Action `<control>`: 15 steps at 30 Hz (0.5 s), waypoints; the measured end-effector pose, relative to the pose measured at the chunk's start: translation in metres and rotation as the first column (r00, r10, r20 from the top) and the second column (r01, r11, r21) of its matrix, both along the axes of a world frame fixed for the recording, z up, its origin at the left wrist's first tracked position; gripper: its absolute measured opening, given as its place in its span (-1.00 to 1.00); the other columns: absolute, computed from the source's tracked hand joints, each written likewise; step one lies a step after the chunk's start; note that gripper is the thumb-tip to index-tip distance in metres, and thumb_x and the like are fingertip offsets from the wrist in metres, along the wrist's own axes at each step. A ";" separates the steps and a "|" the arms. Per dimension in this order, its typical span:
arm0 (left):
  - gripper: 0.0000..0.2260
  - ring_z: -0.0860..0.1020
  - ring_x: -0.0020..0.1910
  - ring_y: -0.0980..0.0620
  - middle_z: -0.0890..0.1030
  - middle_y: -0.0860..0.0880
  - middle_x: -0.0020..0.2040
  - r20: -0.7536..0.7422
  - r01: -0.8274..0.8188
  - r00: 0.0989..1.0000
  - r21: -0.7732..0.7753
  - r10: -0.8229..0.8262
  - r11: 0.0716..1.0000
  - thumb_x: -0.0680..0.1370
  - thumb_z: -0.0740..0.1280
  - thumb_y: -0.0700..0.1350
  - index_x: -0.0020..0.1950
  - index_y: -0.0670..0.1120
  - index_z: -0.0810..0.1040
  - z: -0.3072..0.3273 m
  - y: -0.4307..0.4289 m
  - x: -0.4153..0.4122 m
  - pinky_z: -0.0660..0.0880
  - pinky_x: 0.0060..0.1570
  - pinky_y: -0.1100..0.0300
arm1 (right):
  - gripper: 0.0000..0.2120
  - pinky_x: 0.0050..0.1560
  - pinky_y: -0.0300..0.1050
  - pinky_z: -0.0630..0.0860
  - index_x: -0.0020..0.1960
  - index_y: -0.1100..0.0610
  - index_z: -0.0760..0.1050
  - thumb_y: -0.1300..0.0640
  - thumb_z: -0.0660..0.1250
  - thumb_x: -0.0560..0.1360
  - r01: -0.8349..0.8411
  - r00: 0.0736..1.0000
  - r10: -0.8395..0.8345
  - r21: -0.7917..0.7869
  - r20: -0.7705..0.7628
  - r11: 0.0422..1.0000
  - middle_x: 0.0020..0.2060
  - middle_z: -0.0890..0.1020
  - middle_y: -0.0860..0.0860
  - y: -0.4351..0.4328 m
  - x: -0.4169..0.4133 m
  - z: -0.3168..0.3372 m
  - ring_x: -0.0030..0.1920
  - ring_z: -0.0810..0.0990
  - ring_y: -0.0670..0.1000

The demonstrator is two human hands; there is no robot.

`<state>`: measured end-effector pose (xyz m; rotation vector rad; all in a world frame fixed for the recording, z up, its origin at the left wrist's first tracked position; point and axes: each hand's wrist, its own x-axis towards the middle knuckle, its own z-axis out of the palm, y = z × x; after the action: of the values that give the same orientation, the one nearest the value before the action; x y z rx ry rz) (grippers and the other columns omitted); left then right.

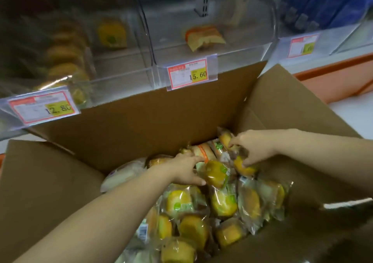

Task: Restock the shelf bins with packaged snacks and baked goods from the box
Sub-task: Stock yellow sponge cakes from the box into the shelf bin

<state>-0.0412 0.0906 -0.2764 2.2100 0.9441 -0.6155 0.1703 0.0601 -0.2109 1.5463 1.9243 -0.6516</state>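
Observation:
An open cardboard box (141, 125) stands in front of the shelf, filled with several clear-wrapped yellow cakes (224, 202) and some orange-edged sliced cake packs (203, 151). Both my hands are down inside it. My left hand (185, 170) reaches among the packets beside an orange-edged pack, fingers spread over the pile. My right hand (252, 149) pinches wrapped yellow cakes (242, 166) at the far right of the pile. Above, clear shelf bins hold one orange-edged pack (203, 37) in the middle bin and yellow cakes (66, 60) in the left bin.
Price tags reading 12.80 (43, 109) and 15.60 (191, 75) hang on the bin fronts, with a third tag (302, 45) at right. The box's flaps (298, 101) stand open on all sides. An orange-trimmed white counter (339, 77) lies to the right.

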 end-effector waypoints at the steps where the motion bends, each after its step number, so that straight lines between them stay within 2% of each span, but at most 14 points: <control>1: -0.27 0.15 0.48 -0.22 0.15 -0.16 0.52 0.005 0.002 1.000 -0.022 -0.002 1.000 0.49 0.36 0.20 0.56 0.12 0.09 -0.010 0.001 0.000 0.19 0.43 -0.03 | -0.28 0.21 -0.13 0.39 0.47 0.09 0.21 -0.06 0.43 0.43 -0.020 1.000 0.021 -0.041 0.022 0.999 0.30 0.41 0.10 0.005 0.000 -0.011 0.28 0.42 0.09; 4: -0.20 0.04 0.51 -0.20 0.03 -0.10 0.55 0.142 -0.011 0.990 -0.038 0.016 0.999 0.43 0.41 0.24 0.54 0.23 0.03 -0.031 0.001 -0.002 0.12 0.46 -0.10 | -0.09 0.31 -0.09 0.32 0.54 0.01 0.06 -0.11 0.49 0.36 -0.042 0.997 0.048 -0.097 0.063 0.994 0.44 0.17 0.13 0.020 0.002 -0.045 0.40 0.29 0.17; 7: -0.19 0.01 0.52 -0.15 -0.04 0.01 0.56 0.219 0.036 0.975 0.000 -0.035 0.999 0.43 0.42 0.22 0.52 0.32 -0.04 -0.046 -0.005 0.001 0.18 0.43 -0.14 | -0.03 0.40 0.00 0.28 0.54 -0.05 0.01 -0.18 0.49 0.32 -0.020 0.995 0.028 -0.079 0.099 0.997 0.51 0.00 0.16 0.027 0.008 -0.079 0.45 0.18 0.24; 11: -0.22 0.11 0.50 -0.23 -0.08 -0.05 0.57 0.065 0.189 0.978 0.143 -0.199 0.972 0.51 0.35 0.17 0.52 0.31 -0.14 -0.066 -0.005 0.006 0.29 0.34 -0.14 | -0.09 0.39 0.02 0.31 0.52 -0.11 0.08 -0.24 0.46 0.32 -0.002 0.995 0.002 0.004 0.099 1.000 0.52 -0.23 0.11 0.014 0.016 -0.104 0.44 0.22 0.28; 15: -0.21 0.25 0.42 -0.19 0.04 -0.09 0.55 -0.021 0.239 0.970 0.252 -0.241 0.938 0.56 0.30 0.09 0.51 0.29 -0.27 -0.077 -0.004 0.009 0.47 0.03 -0.01 | -0.05 0.19 -0.04 0.48 0.48 -0.12 0.17 -0.36 0.46 0.22 0.006 0.991 -0.008 0.017 0.133 1.000 0.48 -0.38 0.12 -0.005 0.015 -0.105 0.31 0.45 0.19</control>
<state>-0.0327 0.0869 -0.3530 2.5804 0.7880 -0.6207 0.1858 0.0550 -0.3161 1.5667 1.8301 -0.5231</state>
